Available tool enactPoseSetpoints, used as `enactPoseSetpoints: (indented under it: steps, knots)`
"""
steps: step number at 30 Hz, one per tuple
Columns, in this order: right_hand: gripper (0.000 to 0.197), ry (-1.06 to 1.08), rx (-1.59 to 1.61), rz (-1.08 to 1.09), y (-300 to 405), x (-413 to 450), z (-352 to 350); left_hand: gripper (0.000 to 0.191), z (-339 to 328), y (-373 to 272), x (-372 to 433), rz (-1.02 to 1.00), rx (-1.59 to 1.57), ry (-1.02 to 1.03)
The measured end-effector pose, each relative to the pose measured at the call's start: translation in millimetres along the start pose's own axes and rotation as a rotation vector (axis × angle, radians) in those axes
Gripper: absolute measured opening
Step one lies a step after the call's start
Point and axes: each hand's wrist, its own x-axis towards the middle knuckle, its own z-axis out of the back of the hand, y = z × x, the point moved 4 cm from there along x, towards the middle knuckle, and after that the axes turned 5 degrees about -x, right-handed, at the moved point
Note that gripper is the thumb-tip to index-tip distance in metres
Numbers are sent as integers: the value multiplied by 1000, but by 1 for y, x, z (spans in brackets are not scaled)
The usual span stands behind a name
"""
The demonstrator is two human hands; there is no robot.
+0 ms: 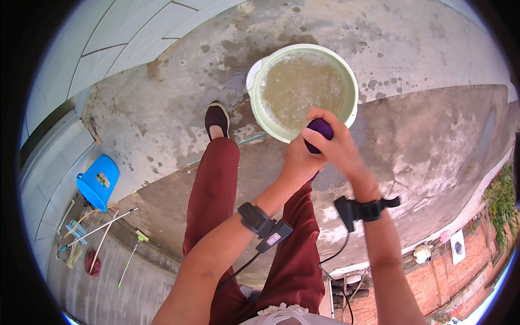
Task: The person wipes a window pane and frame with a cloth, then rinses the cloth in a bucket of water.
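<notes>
A bunched dark purple cloth (321,131) is squeezed between my two hands at the near rim of a pale green plastic basin (354,93). My right hand (340,143) curls over the upper part of the cloth. Just below and to its left, my left hand (302,159) is closed around the lower part, most of which the fingers hide. A bit of purple fabric shows beneath the hands. Cloudy brownish water (302,89) with suds at its edge fills much of the basin, which stands on wet-spotted concrete.
My shoe (216,118) is left of the basin, close to a thin green line (252,139) on the ground. A blue bucket (107,172), a red mop head (93,264) and a green-headed squeegee (141,235) are at the left. Cables hang from both wrist straps.
</notes>
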Motion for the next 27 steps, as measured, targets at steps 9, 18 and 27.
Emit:
enactPoseSetpoints:
  steps: [9,18,27]
  knots:
    - [56,558,968,25,20,-6,20,35,-36,-27,-44,635,-1058,761]
    - [9,142,319,-106,26,-3,8,22,-21,-21,-25,379,-407,257]
    - [11,-105,-90,122,32,-22,-5,28,-19,-5,-25,-194,68,-65]
